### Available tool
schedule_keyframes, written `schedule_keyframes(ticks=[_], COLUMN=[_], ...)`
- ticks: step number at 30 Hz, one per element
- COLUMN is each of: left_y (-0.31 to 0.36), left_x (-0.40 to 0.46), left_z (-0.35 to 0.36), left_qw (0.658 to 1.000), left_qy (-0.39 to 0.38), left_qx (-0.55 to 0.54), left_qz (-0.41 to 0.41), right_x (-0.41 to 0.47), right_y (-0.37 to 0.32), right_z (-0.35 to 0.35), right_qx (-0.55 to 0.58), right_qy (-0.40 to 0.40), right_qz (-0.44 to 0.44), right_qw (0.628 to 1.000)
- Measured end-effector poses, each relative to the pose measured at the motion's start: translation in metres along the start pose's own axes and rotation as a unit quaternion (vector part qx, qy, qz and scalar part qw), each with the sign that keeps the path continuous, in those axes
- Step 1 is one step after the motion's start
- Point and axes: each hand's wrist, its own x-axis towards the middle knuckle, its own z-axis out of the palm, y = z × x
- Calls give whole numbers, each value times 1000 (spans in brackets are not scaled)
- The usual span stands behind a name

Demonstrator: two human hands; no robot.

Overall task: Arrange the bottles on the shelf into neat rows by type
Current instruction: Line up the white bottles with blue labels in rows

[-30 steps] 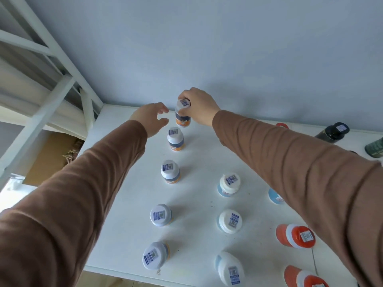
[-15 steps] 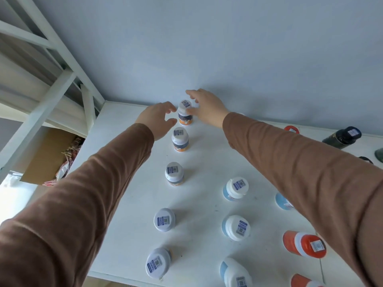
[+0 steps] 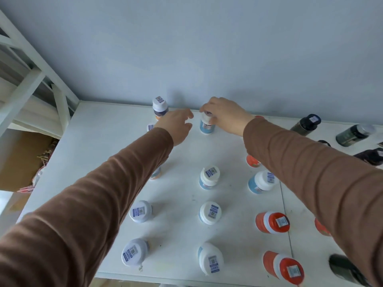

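On the white shelf (image 3: 103, 154) stand small bottles in columns. The left column has white-capped bottles with orange and dark labels; its rearmost bottle (image 3: 159, 108) stands by the wall. The middle column holds white-capped light blue bottles. My right hand (image 3: 224, 116) grips the cap of the rearmost light blue bottle (image 3: 206, 126) near the wall. My left hand (image 3: 177, 127) hovers just left of that bottle with fingers loosely spread, holding nothing. My left arm hides part of the left column.
Orange bottles (image 3: 272, 222) stand in a column at the right, partly behind my right arm. Dark green bottles (image 3: 305, 125) lie at the far right. A blue-grey wall backs the shelf. A white frame (image 3: 60, 104) and a cardboard box (image 3: 18, 160) are at the left.
My right hand let go of the rearmost orange-label bottle and moved right onto the rearmost light blue bottle. My left hand followed to the right. The view shifted left.
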Motion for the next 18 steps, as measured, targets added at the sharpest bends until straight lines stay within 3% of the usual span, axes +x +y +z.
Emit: schedule_keyframes(ticks=[4, 8, 13, 18], left_y=[3, 17, 35, 39], left_x=[4, -1, -8, -10], left_z=[11, 11, 9, 15], left_qw=[988, 913, 814, 808], left_qy=[-32, -83, -153, -151], left_qx=[-137, -380, -539, -549], left_qz=[-60, -120, -153, -150], right_x=[-9, -27, -39, -48], right_y=[6, 9, 14, 11], right_z=[-13, -36, -47, -45], right_qx=[144, 407, 477, 474], right_qy=[36, 49, 75, 77], right_qz=[56, 110, 166, 135], right_qw=[987, 906, 860, 866])
